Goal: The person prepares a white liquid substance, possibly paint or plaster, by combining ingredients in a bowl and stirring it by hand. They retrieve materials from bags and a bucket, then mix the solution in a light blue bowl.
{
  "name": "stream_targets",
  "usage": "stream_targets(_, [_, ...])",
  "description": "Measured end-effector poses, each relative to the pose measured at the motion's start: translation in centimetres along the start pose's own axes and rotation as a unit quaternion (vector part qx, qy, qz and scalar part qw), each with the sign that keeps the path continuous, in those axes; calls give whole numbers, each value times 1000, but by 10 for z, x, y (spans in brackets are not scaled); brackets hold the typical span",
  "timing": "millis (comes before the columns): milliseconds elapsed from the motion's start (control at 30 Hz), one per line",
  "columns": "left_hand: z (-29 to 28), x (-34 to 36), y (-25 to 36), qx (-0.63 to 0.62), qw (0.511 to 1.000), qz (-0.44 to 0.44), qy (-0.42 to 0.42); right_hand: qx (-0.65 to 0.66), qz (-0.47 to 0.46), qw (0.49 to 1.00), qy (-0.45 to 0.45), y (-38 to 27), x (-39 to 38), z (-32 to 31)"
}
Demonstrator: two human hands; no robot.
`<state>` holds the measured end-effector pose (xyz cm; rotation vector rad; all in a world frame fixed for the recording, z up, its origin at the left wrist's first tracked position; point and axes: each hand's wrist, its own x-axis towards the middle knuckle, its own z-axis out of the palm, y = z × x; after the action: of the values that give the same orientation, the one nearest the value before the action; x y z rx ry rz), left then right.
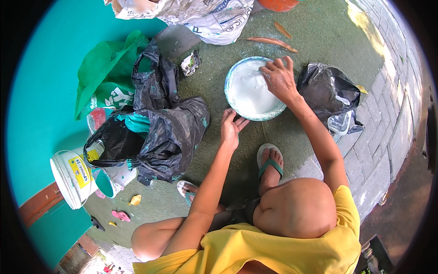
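A round basin (264,117) with a pale rim smeared blue-green sits on the ground in front of me. White material (250,89) fills its inside; whether it is powder or paste I cannot tell. My left hand (232,129) grips the basin's near left rim, fingertips against its side. Over the basin's right part is my right hand (280,80), its fingers bent and drawn together, their tips at the white material. What those fingers hold, if anything, is hidden.
At left stand black plastic bags (175,132), a green bag (100,68) and a white bucket (73,178). Another black bag (326,89) with clear plastic containers lies right of the basin. Large white sacks (219,23) and an orange container (278,4) are at the far side.
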<state>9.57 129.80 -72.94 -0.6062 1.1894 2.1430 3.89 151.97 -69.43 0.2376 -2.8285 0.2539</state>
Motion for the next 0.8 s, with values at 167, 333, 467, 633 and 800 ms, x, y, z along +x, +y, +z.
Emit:
stream_targets(167, [2, -3, 3, -1, 1000, -9, 3, -7, 47, 999, -9, 2, -31, -12])
stream_targets(333, [0, -2, 1, -1, 1000, -2, -5, 54, 49, 997, -40, -20, -53, -20])
stream_targets(467, [-2, 0, 0, 2, 1000, -5, -12, 121, 51, 990, -42, -42, -62, -19])
stream_targets(633, [-1, -1, 1, 6, 1000, -8, -8, 188, 81, 978, -38, -46, -54, -19])
stream_targets(800, [-3, -1, 2, 4, 1000, -8, -21, 188, 123, 974, 7, -33, -39, -21])
